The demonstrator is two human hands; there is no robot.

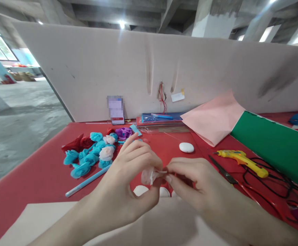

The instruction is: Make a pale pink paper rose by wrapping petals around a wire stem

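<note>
Between my hands is a small pale pink, partly see-through rolled flower piece (147, 177), its material too blurred to name. My left hand (128, 174) pinches its rounded side between thumb and fingers, with one finger raised. My right hand (192, 177) pinches the thin twisted end at the right. Just below my fingers lie several white rounded pieces (164, 192), partly hidden by my hands. To the left of my left hand lies a pile of finished-looking blue flowers (89, 159), with pale pink roses (107, 153), red flowers (86, 141) and a purple flower (124, 133).
Right of my hands lie red-handled scissors (228, 177) and a yellow glue gun (242, 160) with a black cord. Behind are a white case (186, 147), pink sheet (215, 118), green board (272, 147) and phone (117, 111). A blue stick (87, 181) lies left; pale sheeting (43, 218) lies in front.
</note>
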